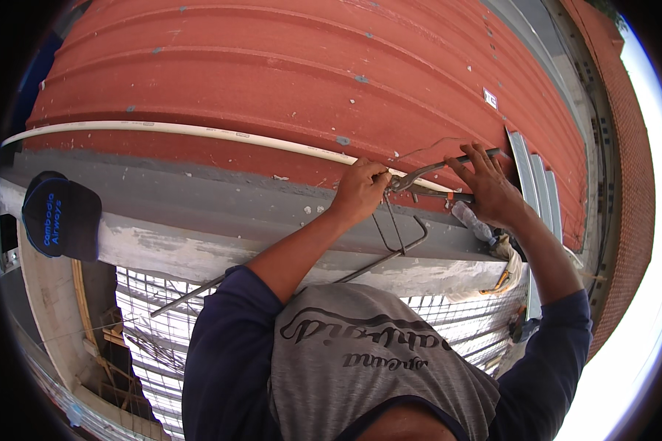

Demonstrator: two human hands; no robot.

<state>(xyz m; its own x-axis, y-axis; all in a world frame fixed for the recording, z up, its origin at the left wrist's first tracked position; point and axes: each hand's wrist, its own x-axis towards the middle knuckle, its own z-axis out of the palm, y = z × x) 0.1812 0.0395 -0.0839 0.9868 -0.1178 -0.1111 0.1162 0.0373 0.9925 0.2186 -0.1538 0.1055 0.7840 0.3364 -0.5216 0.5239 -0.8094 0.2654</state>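
Note:
My left hand [360,191] is closed in a pinch beside the jaws of a pair of long-handled pliers [418,175]. A thin dark wire [393,224] runs down from its fingertips in a narrow bent loop to a hooked steel bar [375,266]. The exact grip is partly hidden by the fingers. My right hand [493,187] is around the pliers' spread handles, its fingers over the upper one and its palm near the lower one with an orange band. The pliers' head lies just above a long white pipe [272,141].
Red ribbed metal sheeting [272,66] stretches ahead beyond a grey ledge [162,184]. A dark cap [62,217] sits at the left. A clear plastic bottle [472,220], a pale cloth [504,268] and grey metal channels [537,184] lie at the right. Below, wire mesh [154,309] spans a drop.

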